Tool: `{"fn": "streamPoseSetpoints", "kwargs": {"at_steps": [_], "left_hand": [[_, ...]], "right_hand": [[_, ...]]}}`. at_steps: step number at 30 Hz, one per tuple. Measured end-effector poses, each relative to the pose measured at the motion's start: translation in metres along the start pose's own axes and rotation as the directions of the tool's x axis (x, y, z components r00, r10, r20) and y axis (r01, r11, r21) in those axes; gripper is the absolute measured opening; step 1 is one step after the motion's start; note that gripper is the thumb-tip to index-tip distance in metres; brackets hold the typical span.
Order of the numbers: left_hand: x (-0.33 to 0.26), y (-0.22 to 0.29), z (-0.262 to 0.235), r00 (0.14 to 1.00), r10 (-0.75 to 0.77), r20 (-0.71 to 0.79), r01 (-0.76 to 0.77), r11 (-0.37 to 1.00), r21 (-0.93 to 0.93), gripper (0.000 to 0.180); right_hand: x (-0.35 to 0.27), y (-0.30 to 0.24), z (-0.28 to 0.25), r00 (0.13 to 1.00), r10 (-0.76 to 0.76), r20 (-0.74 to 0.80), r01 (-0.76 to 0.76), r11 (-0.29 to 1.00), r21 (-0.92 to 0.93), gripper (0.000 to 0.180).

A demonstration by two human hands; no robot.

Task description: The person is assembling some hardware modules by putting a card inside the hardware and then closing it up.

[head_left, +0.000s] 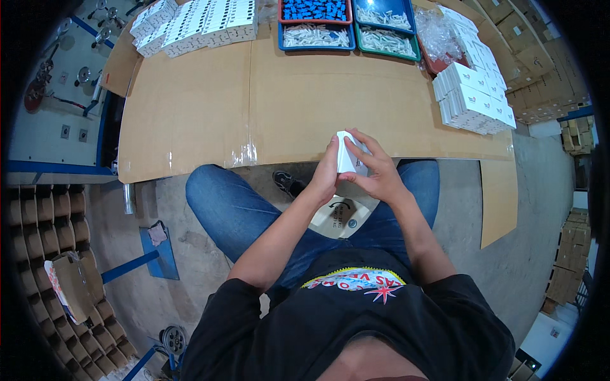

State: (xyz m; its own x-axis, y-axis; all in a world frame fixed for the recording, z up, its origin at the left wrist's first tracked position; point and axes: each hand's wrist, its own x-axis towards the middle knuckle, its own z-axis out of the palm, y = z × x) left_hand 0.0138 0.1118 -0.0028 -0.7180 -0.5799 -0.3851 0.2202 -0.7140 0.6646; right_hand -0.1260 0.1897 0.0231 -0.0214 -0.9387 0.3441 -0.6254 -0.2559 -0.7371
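Observation:
A small white box is held upright between my two hands, just over the near edge of the cardboard-covered table. My left hand presses along the box's left side, its fingers pointing away from me. Around the right side wraps my right hand, with fingertips at the top and the thumb low on the near face. Part of the box is hidden behind the fingers, and whether its flaps are closed cannot be made out.
Rows of white boxes stand at the far left, with stacked white boxes at the right. A tray of blue pieces and trays of white pieces sit at the back. Crumpled clear plastic lies beside them.

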Motion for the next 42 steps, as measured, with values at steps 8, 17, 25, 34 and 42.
{"fn": "streamPoseSetpoints", "kwargs": {"at_steps": [8,17,25,34,42], "left_hand": [[-0.005,0.003,0.008,0.999,-0.033,-0.011,0.033,0.999,-0.034,0.065],[-0.007,0.012,0.002,0.996,-0.028,0.084,0.033,0.997,-0.064,0.064],[0.002,0.015,-0.004,0.995,0.102,-0.019,-0.104,0.968,-0.229,0.057],[-0.001,0.013,0.004,0.976,0.181,0.123,-0.166,0.978,-0.122,0.061],[-0.011,0.043,-0.004,0.874,0.381,0.301,-0.452,0.865,0.218,0.054]], "right_hand": [[-0.002,-0.004,-0.002,1.000,0.013,-0.008,-0.014,0.999,-0.053,0.075],[0.009,-0.018,-0.010,1.000,0.002,-0.012,-0.003,0.995,-0.100,0.073],[-0.002,0.006,0.016,0.823,0.461,-0.331,-0.308,0.853,0.422,0.074],[0.007,-0.007,0.005,0.643,0.764,0.043,-0.095,0.024,0.995,0.030],[-0.001,-0.011,-0.012,0.844,0.537,0.003,-0.361,0.563,0.744,0.038]]}}
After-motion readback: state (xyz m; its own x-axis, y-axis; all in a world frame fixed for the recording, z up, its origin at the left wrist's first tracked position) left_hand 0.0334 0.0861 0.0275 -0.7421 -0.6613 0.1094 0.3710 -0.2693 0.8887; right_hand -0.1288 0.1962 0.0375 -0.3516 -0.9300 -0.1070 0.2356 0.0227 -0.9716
